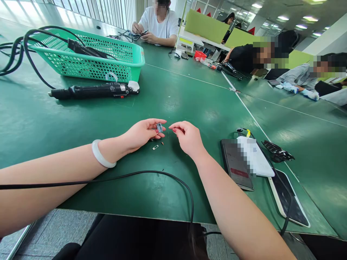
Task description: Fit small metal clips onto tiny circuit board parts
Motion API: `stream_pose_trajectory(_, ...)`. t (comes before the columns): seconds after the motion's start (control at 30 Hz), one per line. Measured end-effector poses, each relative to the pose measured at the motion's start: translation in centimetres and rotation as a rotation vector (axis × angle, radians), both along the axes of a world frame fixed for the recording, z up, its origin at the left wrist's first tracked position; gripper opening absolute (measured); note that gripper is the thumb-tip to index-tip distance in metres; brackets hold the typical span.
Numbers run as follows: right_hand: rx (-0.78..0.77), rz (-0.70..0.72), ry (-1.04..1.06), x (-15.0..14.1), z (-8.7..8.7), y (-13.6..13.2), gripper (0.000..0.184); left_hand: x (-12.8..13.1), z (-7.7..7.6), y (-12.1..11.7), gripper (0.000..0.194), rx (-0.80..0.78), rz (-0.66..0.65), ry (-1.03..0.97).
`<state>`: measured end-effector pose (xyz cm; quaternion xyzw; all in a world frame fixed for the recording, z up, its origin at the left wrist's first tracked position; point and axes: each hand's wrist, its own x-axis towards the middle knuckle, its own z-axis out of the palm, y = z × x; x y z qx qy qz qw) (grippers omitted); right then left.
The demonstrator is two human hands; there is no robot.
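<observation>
Between the thumb and fingers of my left hand (138, 136) is a small grey-blue plastic housing (159, 127), its recessed side showing. My right hand (187, 137) is a short way to the right, apart from the housing. Its thumb and index finger are pinched together; whatever may lie between them is too small to make out. Just below my left fingertips, a small flat metal frame-like piece (155, 147) lies on the green table (121, 202). Beside it is a tiny brownish piece (162, 143).
A green basket (89, 65) holds a corded black tool. Another black electric screwdriver (94, 90) lies before it. To the right are a phone (237, 164), a white power bank (255, 155) and another phone (290, 196). A black cable (121, 177) crosses the near edge. Several people sit beyond.
</observation>
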<state>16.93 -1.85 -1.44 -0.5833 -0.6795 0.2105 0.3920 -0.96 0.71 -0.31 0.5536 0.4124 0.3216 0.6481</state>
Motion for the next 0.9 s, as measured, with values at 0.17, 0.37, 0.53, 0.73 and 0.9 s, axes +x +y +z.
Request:
stream_pose_trajectory(0.17,-0.205,0.048,0.406,-0.5,0.0,-0.2,0.012,0.1,0.2,-0.1,0.046,0.029,-0.033,0.031)
stream_pose_trajectory(0.37,-0.272,0.063,0.572,-1.2,-0.1,-0.3,0.013,0.2,0.3,-0.5,0.055,0.093,-0.107,0.046)
stream_pose_trajectory(0.53,-0.25,0.009,0.503,-1.4,0.0,-0.6,0.018,0.1,0.3,-0.6,0.058,0.154,-0.125,0.123)
stream_pose_trajectory(0.73,-0.202,-0.037,0.435,-1.6,-0.1,-0.7,0.022,0.0,0.3,-0.5,0.056,0.205,-0.135,0.173)
stream_pose_trajectory(0.9,-0.166,-0.046,0.454,-1.9,-0.2,-0.9,0.023,0.0,0.3,-0.5,0.054,0.282,-0.143,0.251)
